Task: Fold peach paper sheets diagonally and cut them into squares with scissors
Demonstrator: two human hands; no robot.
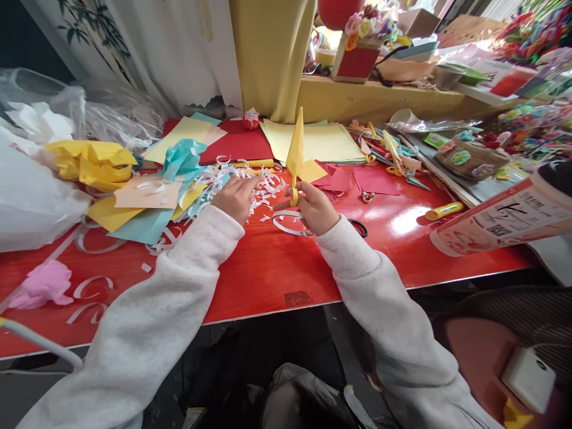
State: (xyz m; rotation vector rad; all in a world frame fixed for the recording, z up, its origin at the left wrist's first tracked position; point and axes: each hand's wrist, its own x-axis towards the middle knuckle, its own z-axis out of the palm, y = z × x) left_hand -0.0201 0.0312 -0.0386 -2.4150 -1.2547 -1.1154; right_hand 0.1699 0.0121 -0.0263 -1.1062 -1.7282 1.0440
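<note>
My right hand is closed around the lower end of a narrow yellow folded paper piece, whose pointed tip stands upright. My left hand reaches over a pile of curled white paper strips, fingers stretched forward; anything beneath its palm is hidden. Below my right hand lies a whitish ring, perhaps a paper loop or tape. A black ring-shaped handle pokes out beside my right wrist. Behind that hand are a yellow paper square and red paper pieces.
On the red table, crumpled yellow paper, coloured sheets and a plastic bag crowd the left. At right stand a large tilted cup and a yellow tube. Scissors lie behind.
</note>
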